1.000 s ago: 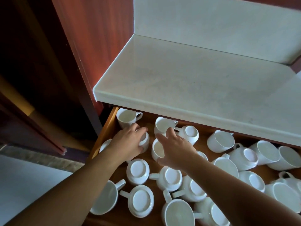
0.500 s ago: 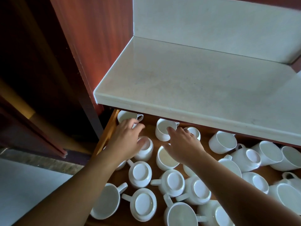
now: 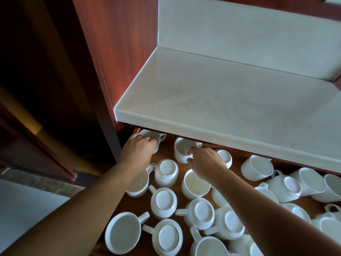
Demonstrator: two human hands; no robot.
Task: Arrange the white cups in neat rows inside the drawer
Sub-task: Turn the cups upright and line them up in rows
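Fingers of the left hand (image 3: pixel 137 149): curled over the rim of the corner cup (image 3: pixel 154 139), which is gripped at the back left of the drawer (image 3: pixel 166 154), at about 10 o'clock among the cups.
Fingers of the right hand (image 3: pixel 204 159): pinched on the rim of a second cup (image 3: pixel 181 151); the thumb is seen on its outer wall and a fingertip over its lip.
Second cup: stood upright with its mouth up, at about 12 o'clock in the drawer, just right of the corner cup and partly tucked under the counter edge.
Corner cup: half hidden under the white countertop (image 3: pixel 221 100); its handle is pointed towards 3 o'clock.
White cups: scattered loosely over the wooden drawer floor, some mouth up, many turned base up, a few tipped on their sides towards 3 o'clock; no neat rows are formed.
Upturned cup (image 3: pixel 167 172): set between the two forearms, base up, just below the gripped cups.
Open cup (image 3: pixel 195 183): placed mouth up directly beneath the right wrist.
Large cup (image 3: pixel 123 231): placed mouth up at 7 o'clock, near the drawer's front, handle towards 2 o'clock.
Surroundings: a reddish wood panel (image 3: pixel 118 52) is seen at 11 o'clock, beside the counter.
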